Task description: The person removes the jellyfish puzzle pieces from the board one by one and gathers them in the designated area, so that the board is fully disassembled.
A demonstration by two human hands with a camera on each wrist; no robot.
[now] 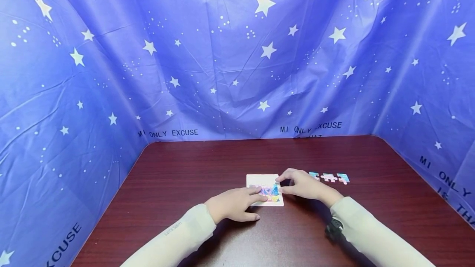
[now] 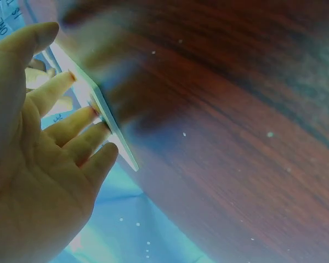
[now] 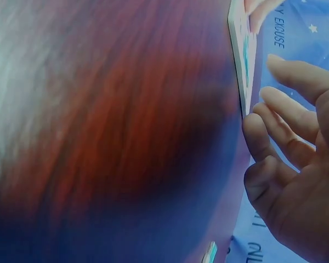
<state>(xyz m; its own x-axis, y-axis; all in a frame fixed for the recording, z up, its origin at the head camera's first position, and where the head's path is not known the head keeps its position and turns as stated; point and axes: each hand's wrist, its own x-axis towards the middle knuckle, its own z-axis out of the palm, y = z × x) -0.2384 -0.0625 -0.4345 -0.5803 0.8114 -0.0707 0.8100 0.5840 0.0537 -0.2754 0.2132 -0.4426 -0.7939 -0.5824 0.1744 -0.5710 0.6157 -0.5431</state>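
Observation:
A square jigsaw puzzle in a white frame [image 1: 265, 177] lies on the table, its picture partly filled with blue, pink and yellow pieces. My left hand [image 1: 237, 204] rests on its left and front part, fingers extended over the picture. In the left wrist view the fingertips [image 2: 112, 150] meet the board [image 2: 107, 107]. At the right edge of the frame is my right hand [image 1: 300, 183], thumb apart from the bent fingers. Nothing shows between that thumb and forefinger in the right wrist view, where the hand [image 3: 296, 131] is beside the board [image 3: 238, 55].
Several loose jigsaw pieces [image 1: 328, 177] lie in a row right of the board, partly behind my right hand. The dark red wooden table [image 1: 185, 168] ends at a blue star-printed curtain [image 1: 222, 73] on the back and both sides.

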